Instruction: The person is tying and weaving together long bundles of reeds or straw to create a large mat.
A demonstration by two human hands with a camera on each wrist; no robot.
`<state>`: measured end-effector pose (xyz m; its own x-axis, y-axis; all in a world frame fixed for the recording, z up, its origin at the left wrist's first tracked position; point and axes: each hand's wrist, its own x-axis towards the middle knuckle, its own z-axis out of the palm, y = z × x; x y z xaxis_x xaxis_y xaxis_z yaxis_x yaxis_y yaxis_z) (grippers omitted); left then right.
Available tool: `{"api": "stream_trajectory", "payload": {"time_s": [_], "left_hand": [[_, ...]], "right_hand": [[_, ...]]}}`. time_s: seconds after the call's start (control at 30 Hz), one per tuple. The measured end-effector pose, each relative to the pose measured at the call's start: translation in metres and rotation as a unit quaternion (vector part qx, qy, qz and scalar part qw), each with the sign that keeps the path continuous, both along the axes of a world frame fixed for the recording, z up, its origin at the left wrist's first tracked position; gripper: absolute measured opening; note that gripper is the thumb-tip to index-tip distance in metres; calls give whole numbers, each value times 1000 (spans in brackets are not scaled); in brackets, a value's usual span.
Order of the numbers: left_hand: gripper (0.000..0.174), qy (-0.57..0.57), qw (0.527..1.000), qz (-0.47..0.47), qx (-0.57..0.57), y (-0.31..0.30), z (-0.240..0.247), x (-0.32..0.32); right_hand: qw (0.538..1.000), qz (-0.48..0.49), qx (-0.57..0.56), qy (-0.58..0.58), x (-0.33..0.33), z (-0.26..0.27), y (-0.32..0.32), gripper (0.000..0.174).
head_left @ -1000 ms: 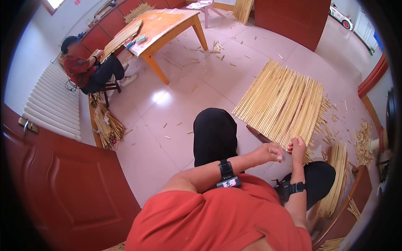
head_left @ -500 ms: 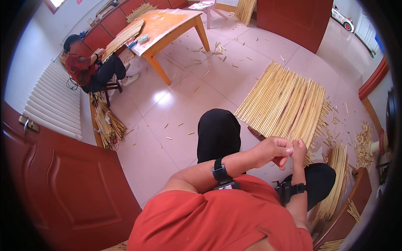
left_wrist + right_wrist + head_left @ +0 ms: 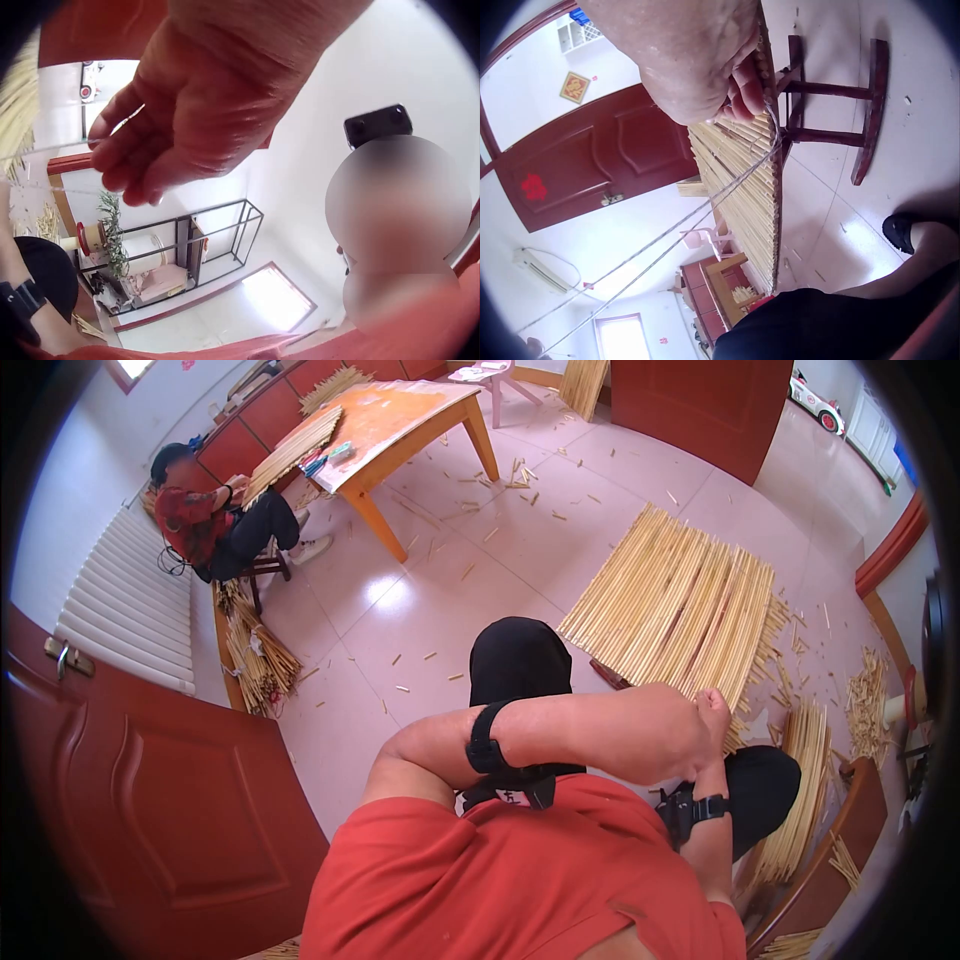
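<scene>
A mat of thin straw-coloured sticks [image 3: 670, 595], bound side by side, lies over a dark red wooden stool [image 3: 832, 136]. At its near edge my right hand [image 3: 712, 712] grips the mat, fingertips curled by the end sticks in the right wrist view. From that edge two strands of pale string [image 3: 712, 201] run taut to my left hand [image 3: 202, 112]. Its curled fingers hold the string. In the head view my left forearm crosses in front of me, and the back of that hand overlaps the right one, hiding the fingers.
Stick bundles [image 3: 800, 790] lie at my right, with another bundle [image 3: 255, 650] by the radiator. Cut stick pieces litter the pink tiled floor [image 3: 420, 620]. A person [image 3: 210, 520] sits at an orange table [image 3: 400, 430] working on another mat. A red door [image 3: 150, 780] stands at the left.
My left hand has come to the right hand and turned over, its forearm swinging up and across. The right hand stays at the mat's near edge.
</scene>
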<state>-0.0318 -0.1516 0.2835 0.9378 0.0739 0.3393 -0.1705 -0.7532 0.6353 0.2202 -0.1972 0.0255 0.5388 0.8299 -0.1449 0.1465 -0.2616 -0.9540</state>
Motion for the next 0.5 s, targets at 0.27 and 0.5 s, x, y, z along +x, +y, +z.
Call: {"api": "stream_trajectory", "payload": {"time_s": [0.27, 0.5], "left_hand": [[14, -2, 979, -110, 170, -45, 1, -3], [17, -40, 954, -288, -73, -38, 14, 17]], "right_hand": [[997, -22, 5, 73, -3, 1, -5, 11], [993, -32, 11, 115, 1, 3, -10, 11]]}}
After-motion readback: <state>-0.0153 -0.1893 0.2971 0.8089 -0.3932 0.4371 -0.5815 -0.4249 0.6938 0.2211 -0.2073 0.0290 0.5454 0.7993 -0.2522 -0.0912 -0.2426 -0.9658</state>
